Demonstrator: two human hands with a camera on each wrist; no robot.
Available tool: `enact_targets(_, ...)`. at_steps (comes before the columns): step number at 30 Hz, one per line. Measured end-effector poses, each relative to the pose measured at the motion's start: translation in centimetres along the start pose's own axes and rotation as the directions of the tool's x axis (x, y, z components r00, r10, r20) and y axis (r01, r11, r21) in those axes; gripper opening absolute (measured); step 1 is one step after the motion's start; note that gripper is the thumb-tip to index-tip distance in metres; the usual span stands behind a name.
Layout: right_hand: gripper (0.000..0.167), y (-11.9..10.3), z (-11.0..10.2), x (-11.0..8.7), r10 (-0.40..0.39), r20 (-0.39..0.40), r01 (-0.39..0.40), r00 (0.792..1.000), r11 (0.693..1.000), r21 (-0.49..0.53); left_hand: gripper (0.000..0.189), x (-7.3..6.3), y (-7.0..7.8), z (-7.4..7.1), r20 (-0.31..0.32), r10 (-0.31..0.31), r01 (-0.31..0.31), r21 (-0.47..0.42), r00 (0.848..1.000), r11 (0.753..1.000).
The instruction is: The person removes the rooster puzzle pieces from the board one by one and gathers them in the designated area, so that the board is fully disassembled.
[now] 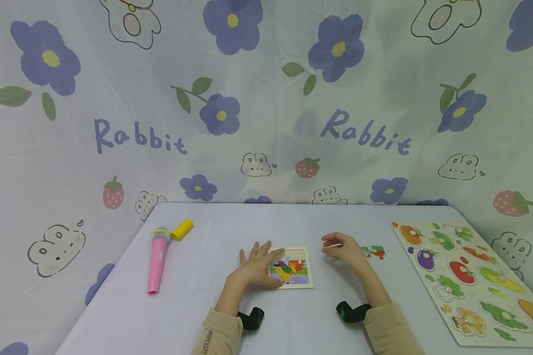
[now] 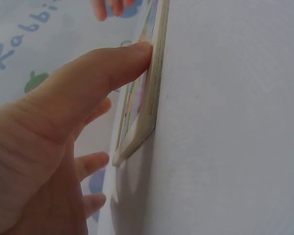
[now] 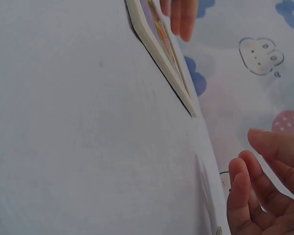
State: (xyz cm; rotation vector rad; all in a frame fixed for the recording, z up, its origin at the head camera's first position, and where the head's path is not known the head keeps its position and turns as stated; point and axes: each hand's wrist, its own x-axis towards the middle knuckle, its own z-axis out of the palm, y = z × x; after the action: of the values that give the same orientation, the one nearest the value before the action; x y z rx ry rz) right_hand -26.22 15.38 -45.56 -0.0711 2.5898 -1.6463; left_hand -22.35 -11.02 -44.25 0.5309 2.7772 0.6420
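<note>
A small picture puzzle in a pale wooden frame [image 1: 311, 268] lies flat on the table, showing a colourful bird-like picture. My left hand [image 1: 255, 268] rests on its left side with the fingers spread. In the left wrist view the thumb [image 2: 122, 63] presses on the frame's near edge [image 2: 154, 93]. To the right of the frame, my right hand [image 1: 344, 250] hovers apart from it, fingers loosely bent and holding nothing. Just beyond the right wrist lie loose puzzle pieces [image 1: 375, 252], partly hidden by the arm.
A pink toy microphone [image 1: 158, 264] and a yellow cylinder-like block [image 1: 182, 230] lie at the left. On the right is a large board of vegetable shapes [image 1: 444, 296]. A patterned curtain [image 1: 266, 123] hangs behind the white table [image 1: 115, 320].
</note>
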Motion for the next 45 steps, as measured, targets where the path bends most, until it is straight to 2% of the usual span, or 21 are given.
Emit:
enact_targets(8,0.029,-0.5,1.0,-0.3,-0.009,0.025,0.008,1.0,1.0,0.019,0.063,0.0,0.0,0.1,0.016,0.029,-0.03,0.01,0.999,1.0)
enact_targets(20,0.025,-1.1,2.5,-0.5,-0.03,0.089,0.031,0.996,1.0,-0.004,0.056,0.0,0.2,0.0,0.033,0.038,-0.038,0.004,0.999,0.999)
enact_targets(25,0.023,-1.2,3.1,-0.6,-0.04,0.13,0.049,0.991,0.996,-0.068,0.053,0.1,0.1,0.0,0.041,0.047,-0.047,0.007,0.998,0.999)
enact_targets(28,0.023,-1.2,3.3,-0.7,-0.07,0.159,0.092,0.985,0.987,-0.134,0.052,0.2,0.0,0.1,0.044,0.049,-0.049,0.008,0.998,0.999)
enact_targets(32,0.023,-1.3,3.8,-0.9,-0.07,0.168,0.104,0.983,0.973,-0.205,0.052,0.2,0.0,0.1,0.047,0.049,-0.05,0.009,0.998,0.999)
enact_targets(37,0.023,-1.5,4.1,-1.1,-0.042,0.188,0.09,0.981,0.963,-0.252,0.052,0.2,-0.1,0.2,0.044,0.052,-0.052,0.008,0.998,0.999)
enact_targets(45,0.022,-1.7,4.2,-1.2,-0.058,0.219,0.127,0.974,0.939,-0.321,0.053,0.2,-0.2,0.3,0.039,0.058,-0.059,0.011,0.998,0.998)
